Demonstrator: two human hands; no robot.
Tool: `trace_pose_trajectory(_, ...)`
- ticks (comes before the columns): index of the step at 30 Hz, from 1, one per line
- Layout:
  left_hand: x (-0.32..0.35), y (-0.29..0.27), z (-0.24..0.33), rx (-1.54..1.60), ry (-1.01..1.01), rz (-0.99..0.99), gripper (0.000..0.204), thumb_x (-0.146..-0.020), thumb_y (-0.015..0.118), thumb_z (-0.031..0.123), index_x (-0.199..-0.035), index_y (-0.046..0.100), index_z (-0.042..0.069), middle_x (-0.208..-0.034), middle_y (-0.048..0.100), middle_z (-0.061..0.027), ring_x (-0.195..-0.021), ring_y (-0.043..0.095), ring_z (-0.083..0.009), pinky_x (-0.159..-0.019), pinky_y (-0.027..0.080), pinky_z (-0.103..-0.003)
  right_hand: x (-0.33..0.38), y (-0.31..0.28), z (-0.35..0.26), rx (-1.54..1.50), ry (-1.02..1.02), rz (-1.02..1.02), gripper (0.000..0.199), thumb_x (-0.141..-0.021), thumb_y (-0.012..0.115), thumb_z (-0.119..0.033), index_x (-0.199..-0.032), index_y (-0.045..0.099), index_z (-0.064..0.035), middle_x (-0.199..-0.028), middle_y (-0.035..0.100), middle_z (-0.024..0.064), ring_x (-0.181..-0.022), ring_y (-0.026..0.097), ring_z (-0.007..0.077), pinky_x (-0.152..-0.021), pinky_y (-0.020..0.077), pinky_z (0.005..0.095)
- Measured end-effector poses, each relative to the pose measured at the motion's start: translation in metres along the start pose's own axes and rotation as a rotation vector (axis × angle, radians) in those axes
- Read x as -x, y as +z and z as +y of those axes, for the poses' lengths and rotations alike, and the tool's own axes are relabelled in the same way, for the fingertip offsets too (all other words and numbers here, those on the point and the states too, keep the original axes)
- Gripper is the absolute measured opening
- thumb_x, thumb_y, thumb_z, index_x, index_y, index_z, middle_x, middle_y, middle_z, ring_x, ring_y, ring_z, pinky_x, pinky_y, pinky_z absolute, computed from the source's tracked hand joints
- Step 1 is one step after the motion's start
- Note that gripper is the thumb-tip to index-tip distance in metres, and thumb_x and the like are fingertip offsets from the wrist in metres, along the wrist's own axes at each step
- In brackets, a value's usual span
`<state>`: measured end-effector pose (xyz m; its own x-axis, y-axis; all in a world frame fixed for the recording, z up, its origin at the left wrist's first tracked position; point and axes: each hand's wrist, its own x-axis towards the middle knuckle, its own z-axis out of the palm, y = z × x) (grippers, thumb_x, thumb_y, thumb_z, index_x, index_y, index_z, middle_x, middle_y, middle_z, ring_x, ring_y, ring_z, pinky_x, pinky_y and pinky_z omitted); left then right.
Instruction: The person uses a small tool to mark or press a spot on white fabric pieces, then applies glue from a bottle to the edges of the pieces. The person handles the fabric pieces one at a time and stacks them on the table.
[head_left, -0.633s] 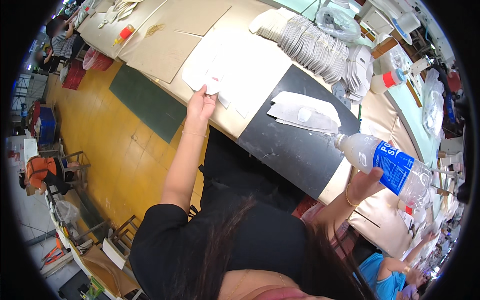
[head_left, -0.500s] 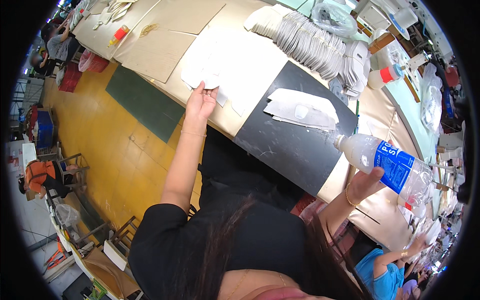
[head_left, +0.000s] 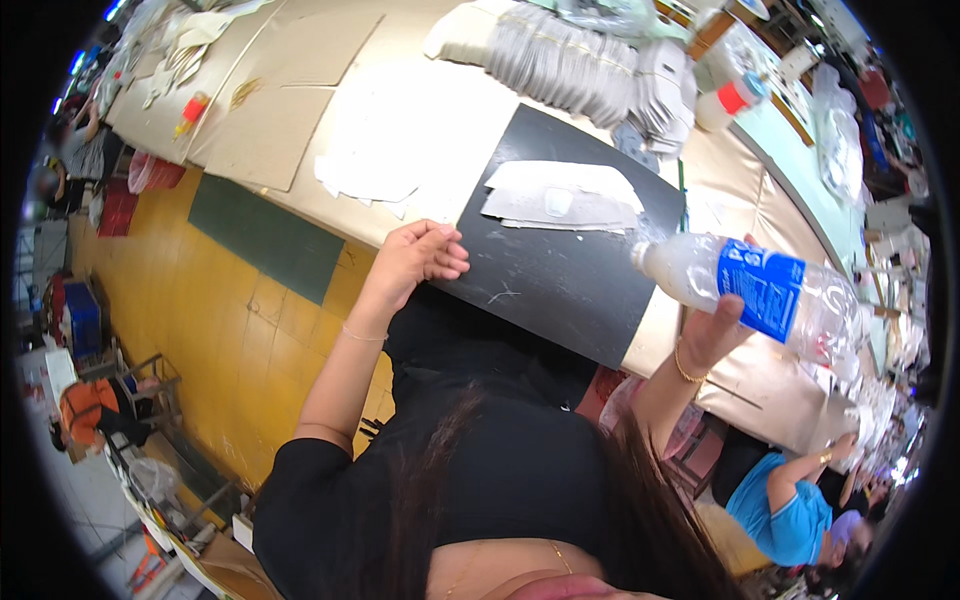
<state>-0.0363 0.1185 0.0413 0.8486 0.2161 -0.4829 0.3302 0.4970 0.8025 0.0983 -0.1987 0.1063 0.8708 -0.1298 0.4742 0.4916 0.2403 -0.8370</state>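
Note:
My right hand (head_left: 718,330) grips a clear plastic bottle (head_left: 690,268) with a blue label and whitish liquid inside. The bottle lies nearly sideways, its neck to the left, close to the right end of several flat white and grey cut pieces (head_left: 600,195). Those pieces overlap on a black mat (head_left: 530,275), and a small pale patch shows on the top one. At the mat's left near edge is my left hand (head_left: 428,255), its fingers loosely curled together with nothing visible in them. Beyond it, white sheets (head_left: 365,180) lie on the table.
Rows of stacked grey-white pieces (head_left: 560,55) stand along the far side. A bottle with a red band (head_left: 730,100) is at the far right. Brown cardboard sheets (head_left: 270,130) cover the table's left part. A person in blue (head_left: 785,510) sits at the lower right.
My left hand has left the white sheets and come nearer to me, beside the mat, its fingers curling. The bottle stays in my right hand. The whole view has shifted.

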Motion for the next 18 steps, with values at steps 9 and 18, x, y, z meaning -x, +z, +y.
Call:
trace_pose_trajectory(9, -0.068, 0.097, -0.008, -1.377, 1.056, 0.149, 0.036, -0.074, 0.074, 0.017, -0.106, 0.064, 0.004, -0.100, 0.057, -0.0090, -0.098, 0.053, -0.0275, -0.084, 0.044, -0.037, 0.012, -0.009, -0.009, 0.040, 0.012, -0.002, 0.086, -0.070, 0.081, -0.040, -0.132, 0.035, -0.0016, -0.126, 0.050, 0.0220, -0.106, 0.058, 0.0310, -0.090, 0.0521, 0.0450)
trace_pose_trajectory(18, -0.062, 0.093, -0.008, -1.362, 1.183, 0.051, 0.024, -0.072, 0.075, 0.014, -0.090, 0.063, 0.004, -0.102, 0.057, -0.0098, -0.095, 0.054, -0.0286, -0.081, 0.044, -0.038, 0.015, -0.016, -0.007, 0.016, 0.031, 0.061, 0.082, -0.071, 0.081, -0.036, -0.132, 0.038, -0.0012, -0.125, 0.052, 0.0200, -0.107, 0.057, 0.0285, -0.091, 0.0514, 0.0424)
